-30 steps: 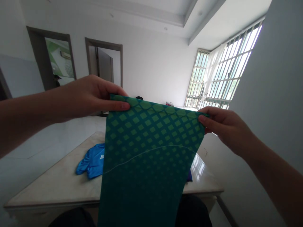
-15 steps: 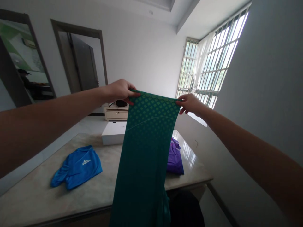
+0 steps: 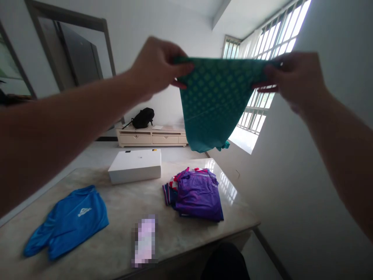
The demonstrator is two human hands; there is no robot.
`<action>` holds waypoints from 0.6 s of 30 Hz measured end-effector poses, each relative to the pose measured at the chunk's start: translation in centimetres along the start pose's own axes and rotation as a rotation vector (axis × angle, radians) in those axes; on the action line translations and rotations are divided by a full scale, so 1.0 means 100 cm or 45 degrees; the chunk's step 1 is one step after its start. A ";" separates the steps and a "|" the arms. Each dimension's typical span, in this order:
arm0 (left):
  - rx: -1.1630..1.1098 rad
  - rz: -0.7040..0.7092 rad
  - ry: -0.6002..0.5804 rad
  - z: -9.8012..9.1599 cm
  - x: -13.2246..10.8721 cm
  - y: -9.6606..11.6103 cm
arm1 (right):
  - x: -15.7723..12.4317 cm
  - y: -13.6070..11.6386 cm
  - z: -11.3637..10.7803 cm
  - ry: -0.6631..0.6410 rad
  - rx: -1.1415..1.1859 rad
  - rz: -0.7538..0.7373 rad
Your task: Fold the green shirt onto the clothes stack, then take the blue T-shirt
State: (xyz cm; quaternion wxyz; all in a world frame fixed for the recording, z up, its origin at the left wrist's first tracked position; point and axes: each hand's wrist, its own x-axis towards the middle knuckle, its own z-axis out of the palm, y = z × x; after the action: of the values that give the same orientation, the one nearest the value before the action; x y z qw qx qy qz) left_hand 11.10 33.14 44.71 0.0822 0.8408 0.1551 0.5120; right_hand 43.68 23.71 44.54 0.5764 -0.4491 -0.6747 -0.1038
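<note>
I hold a teal green garment (image 3: 214, 109) with a light diamond pattern up in the air, stretched between both hands above the far side of the table. My left hand (image 3: 157, 64) pinches its top left corner. My right hand (image 3: 297, 77) pinches its top right corner. The cloth hangs free and its lower end is swung up and away from me, clear of the marble table (image 3: 122, 206). Both hands and the cloth are blurred by motion.
On the table lie a crumpled blue shirt (image 3: 68, 219) at the left, a white flat box (image 3: 135, 165) at the back, a folded purple garment (image 3: 196, 194) on a small stack, and a pixelated object (image 3: 144, 241). A low cabinet with a black backpack (image 3: 142, 116) stands behind. Barred windows are at right.
Both hands have risen and flicked the teal garment upward. Its lower part, which hung down past the table's near edge, now swings up and away, uncovering the purple stack and the box.
</note>
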 end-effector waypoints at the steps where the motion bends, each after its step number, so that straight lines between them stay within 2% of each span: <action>1: -0.030 -0.066 -0.040 0.015 -0.021 -0.002 | -0.029 0.010 0.001 0.006 -0.005 0.062; 4: -0.035 -0.237 -0.136 0.065 -0.102 -0.009 | -0.138 0.042 0.009 -0.165 -0.055 0.292; 7: -0.044 -0.349 -0.350 0.113 -0.208 -0.014 | -0.269 0.061 0.024 -0.320 -0.193 0.520; 9: -0.102 -0.514 -0.485 0.136 -0.279 -0.015 | -0.355 0.063 0.036 -0.467 -0.163 0.698; 11: -0.137 -0.693 -0.614 0.148 -0.334 -0.012 | -0.423 0.058 0.046 -0.574 -0.036 0.884; 13: -0.161 -0.797 -0.765 0.150 -0.366 -0.008 | -0.465 0.052 0.052 -0.610 0.132 1.032; 14: -0.167 -0.824 -0.823 0.149 -0.372 -0.007 | -0.475 0.051 0.053 -0.621 0.214 1.086; 16: -0.176 -0.854 -0.880 0.146 -0.366 -0.011 | -0.473 0.056 0.054 -0.627 0.339 1.158; 18: -0.196 -0.871 -0.850 0.150 -0.343 -0.027 | -0.451 0.075 0.060 -0.624 0.399 1.190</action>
State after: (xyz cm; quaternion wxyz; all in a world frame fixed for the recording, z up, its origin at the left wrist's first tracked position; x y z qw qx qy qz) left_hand 9.25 24.15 8.38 0.3531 0.8515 0.3496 0.1678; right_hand 41.98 10.04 0.53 0.4470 -0.6208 -0.5253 0.3726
